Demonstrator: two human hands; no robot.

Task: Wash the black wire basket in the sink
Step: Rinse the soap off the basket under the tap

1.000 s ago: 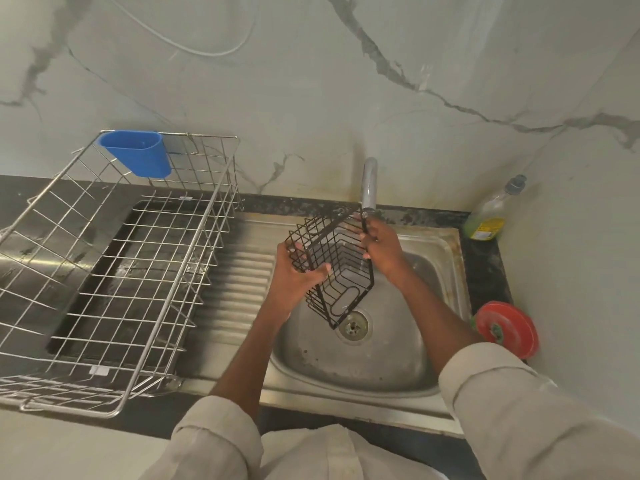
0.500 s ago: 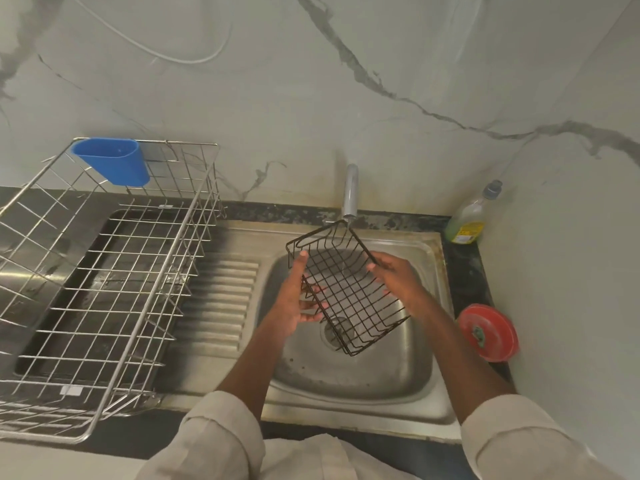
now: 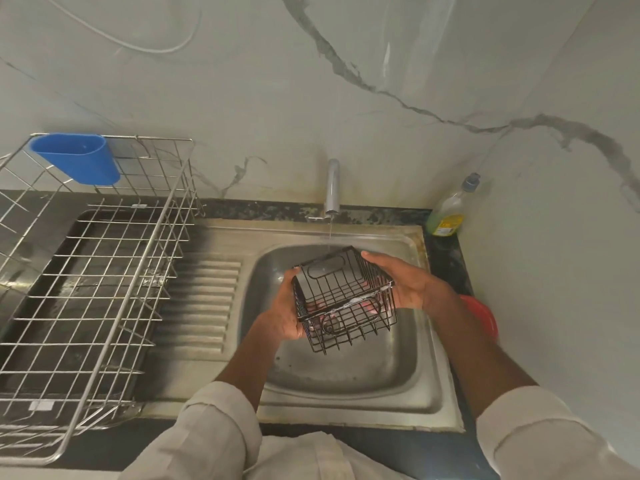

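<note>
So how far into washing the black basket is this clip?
Done: the tap runs a thin stream. In hand: the left hand and right hand hold the black wire basket over the sink, near the stream. Left: rinsing it through; no soap visible on it, and the soap bottle stands untouched.

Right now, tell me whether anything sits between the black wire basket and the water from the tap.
Nothing visible does. Both hands, left and right, grip the black wire basket over the sink, and the tap's thin stream falls onto its far edge unobstructed.
</note>
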